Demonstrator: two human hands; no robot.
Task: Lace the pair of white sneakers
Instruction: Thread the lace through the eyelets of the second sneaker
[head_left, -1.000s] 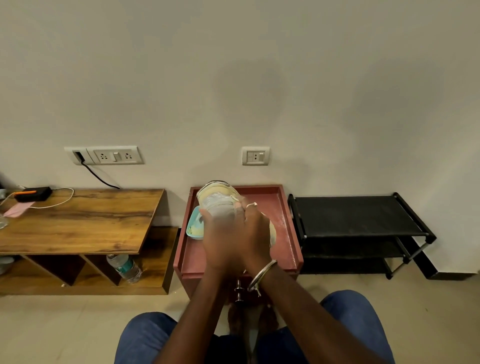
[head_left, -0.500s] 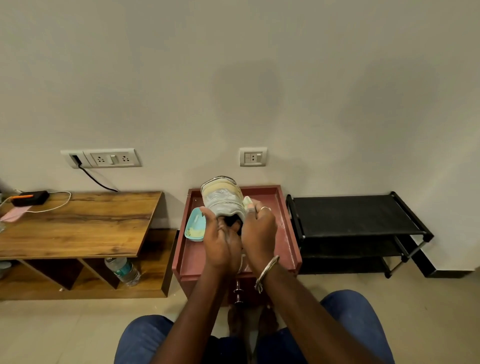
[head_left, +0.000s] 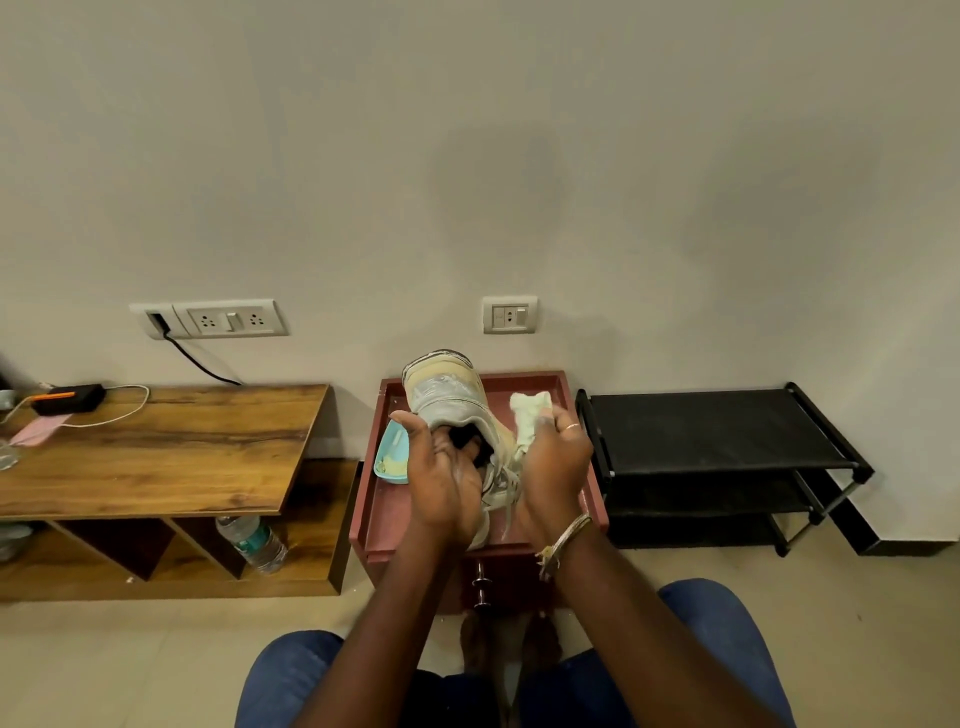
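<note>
Held a white sneaker (head_left: 447, 392) up over the red cabinet (head_left: 566, 382), above the back half of its rimmed top, toe raised toward the wall and opening turned back toward the knees. Looked worn: grey scuffs over the toe, yellowed panels along the sides, a dark rim at the sole's tip, dark inside. Gripped it at the collar with the left hand (head_left: 444, 483), thumb up along the outer side, fingers curled into the opening. Pinched a pale crumpled strip (head_left: 529, 415) in the right hand (head_left: 556, 462), just beside the sneaker's right flank; tongue or cloth, could not tell. Left a loose lace (head_left: 506, 512) dangling between the two wrists toward the front edge. Wore a ring (head_left: 571, 426) and a bangle (head_left: 563, 540) on the right. Kept a pale blue thing (head_left: 389, 457) lying by the cabinet's left edge, partly behind the left hand; could not tell what it was.
</note>
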